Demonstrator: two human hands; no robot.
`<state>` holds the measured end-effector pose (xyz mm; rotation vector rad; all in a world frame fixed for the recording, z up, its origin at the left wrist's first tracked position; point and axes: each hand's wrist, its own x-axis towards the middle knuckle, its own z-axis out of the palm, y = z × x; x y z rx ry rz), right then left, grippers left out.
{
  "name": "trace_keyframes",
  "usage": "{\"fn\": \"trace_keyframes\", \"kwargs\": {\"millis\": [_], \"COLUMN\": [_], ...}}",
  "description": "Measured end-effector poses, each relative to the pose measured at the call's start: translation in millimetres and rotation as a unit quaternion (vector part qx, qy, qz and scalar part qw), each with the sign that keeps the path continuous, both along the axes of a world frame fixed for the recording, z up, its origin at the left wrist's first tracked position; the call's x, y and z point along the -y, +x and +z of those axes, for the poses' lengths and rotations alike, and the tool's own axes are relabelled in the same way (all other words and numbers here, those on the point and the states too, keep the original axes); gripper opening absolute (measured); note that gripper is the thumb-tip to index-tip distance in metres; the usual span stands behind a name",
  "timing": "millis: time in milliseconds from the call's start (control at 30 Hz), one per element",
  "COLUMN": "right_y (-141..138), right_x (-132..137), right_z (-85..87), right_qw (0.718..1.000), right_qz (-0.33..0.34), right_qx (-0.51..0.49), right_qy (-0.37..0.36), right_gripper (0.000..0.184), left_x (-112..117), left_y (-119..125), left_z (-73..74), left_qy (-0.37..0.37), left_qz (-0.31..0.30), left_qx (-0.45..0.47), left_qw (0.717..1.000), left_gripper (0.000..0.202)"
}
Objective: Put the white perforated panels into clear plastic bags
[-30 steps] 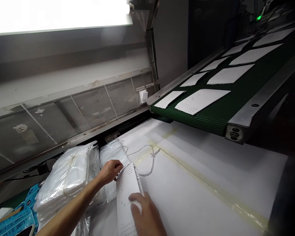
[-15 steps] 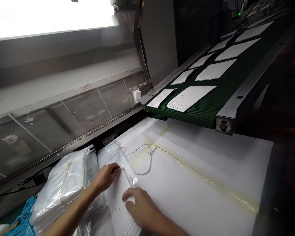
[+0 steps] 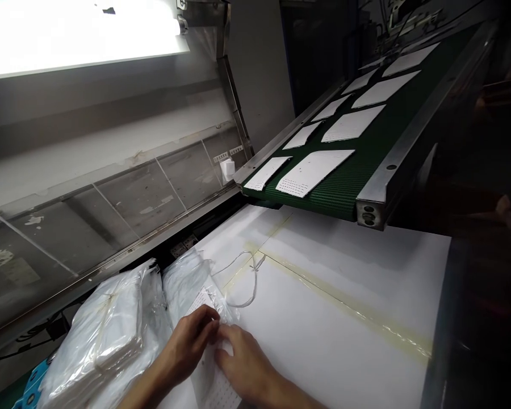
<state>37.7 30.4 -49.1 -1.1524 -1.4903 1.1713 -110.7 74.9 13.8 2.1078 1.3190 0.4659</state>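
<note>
Low in the middle, my left hand (image 3: 193, 338) is closed, its fingertips pinching the mouth of a clear plastic bag (image 3: 223, 307). My right hand (image 3: 247, 358) meets it from the right, thumb and fingers closed on a white printed card (image 3: 213, 386). The card's far end, with rows of small dashes, shows through the film beyond my left hand. Both hands hide the middle of the card and the bag's opening. Loose clear bags (image 3: 183, 284) lie just beyond and to the left.
A bundle of clear bags tied with string (image 3: 97, 324) lies at the left. A loop of white cord (image 3: 255, 284) rests on the taped white work surface (image 3: 336, 335). Above it, a green conveyor belt (image 3: 323, 199) carries several white cards (image 3: 315, 173). A lamp (image 3: 80, 34) shines overhead.
The card has slid farther into the bag. My left hand has moved down and right, so both hands now nearly touch. The whole view has shifted slightly.
</note>
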Motion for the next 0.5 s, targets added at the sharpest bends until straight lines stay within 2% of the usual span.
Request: {"fn": "trace_keyframes", "kwargs": {"millis": [100, 233, 267, 300, 367, 433, 500], "right_y": [6.1, 10.0, 10.3, 10.5, 11.1, 12.0, 13.1], "right_x": [7.3, 10.3, 9.6, 8.6, 6.4, 4.4, 2.1], "right_z": [-9.9, -12.4, -11.1, -9.6, -7.6, -7.8, -10.2], "right_qw": [0.998, 0.991, 0.990, 0.990, 0.992, 0.989, 0.980], "right_qz": [-0.027, -0.036, -0.024, -0.009, 0.015, 0.031, 0.041], "right_qx": [-0.041, -0.112, -0.121, -0.122, -0.119, -0.142, -0.191], "right_qy": [-0.026, -0.067, -0.071, -0.068, -0.042, -0.025, -0.046], "right_gripper": [0.030, 0.065, 0.067, 0.060, 0.034, 0.018, 0.016], "left_x": [17.4, 37.6, 42.3, 46.5, 52.6, 54.2, 52.0], "left_y": [-0.3, 3.0, 4.5, 5.5, 4.0, -4.2, -17.4], "left_z": [-5.5, -21.1, -24.8, -27.7, -29.8, -26.8, -20.5], "left_qy": [-0.053, -0.068, -0.061, -0.053, -0.025, 0.030, 0.082], "left_qz": [0.025, 0.050, 0.049, 0.047, 0.063, 0.154, 0.304], "left_qx": [0.076, 0.112, 0.107, 0.103, 0.088, 0.080, 0.104], "left_qw": [0.995, 0.990, 0.991, 0.992, 0.994, 0.984, 0.943], "left_gripper": [0.023, 0.026, 0.028, 0.029, 0.032, 0.037, 0.049]}}
